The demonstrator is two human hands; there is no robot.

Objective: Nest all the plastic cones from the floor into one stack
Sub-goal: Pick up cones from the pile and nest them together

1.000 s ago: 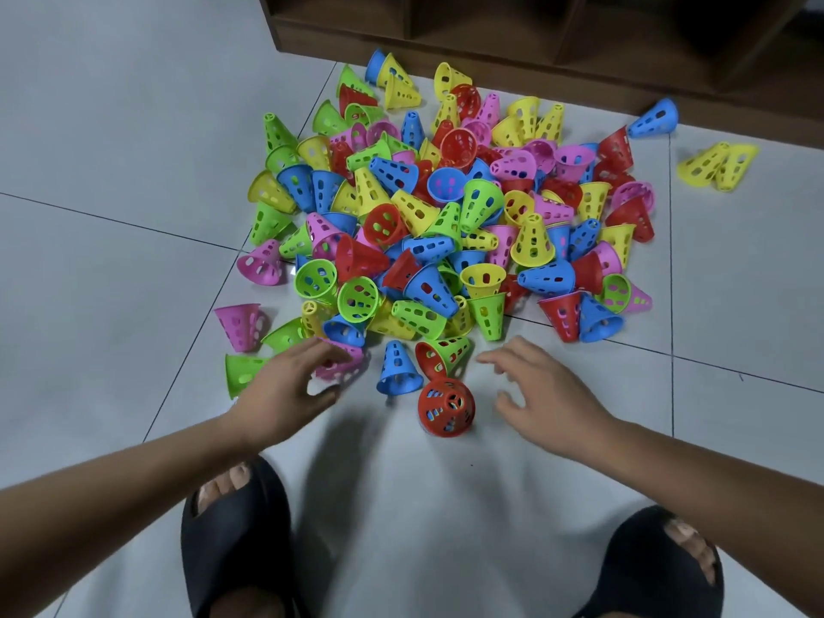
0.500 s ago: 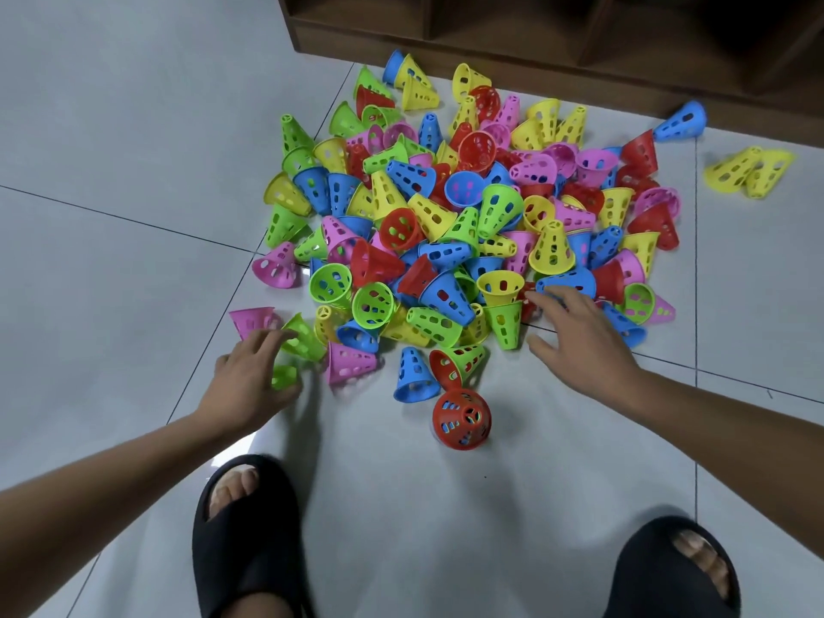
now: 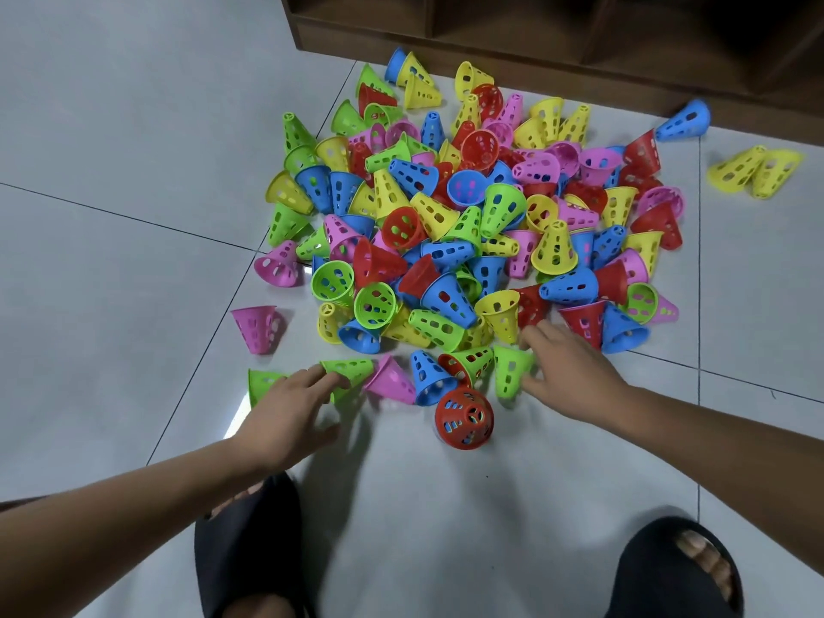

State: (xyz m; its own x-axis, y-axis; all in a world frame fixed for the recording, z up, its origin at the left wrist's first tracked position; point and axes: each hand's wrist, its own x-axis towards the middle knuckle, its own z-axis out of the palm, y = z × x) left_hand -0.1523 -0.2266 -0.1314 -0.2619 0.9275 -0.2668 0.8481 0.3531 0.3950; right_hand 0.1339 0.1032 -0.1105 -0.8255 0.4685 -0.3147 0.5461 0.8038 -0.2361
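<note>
Head view: no stack seems begun; cones [image 3: 553,249] lie loose on the floor [image 3: 111,283] beyond both grips; left grip [image 3: 285,417], spread, touches a green cone [image 3: 352,368]; right grip [image 3: 570,376], spread, is just beside a second green cone [image 3: 508,372].

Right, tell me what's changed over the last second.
The right hand reached into the pile, then drew a green perforated plastic cone out toward the person; grip unclear. The left hand swung left and back, fingers now resting on a lying green plastic cone. The red plastic cone in front and the remaining pile stayed.
</note>
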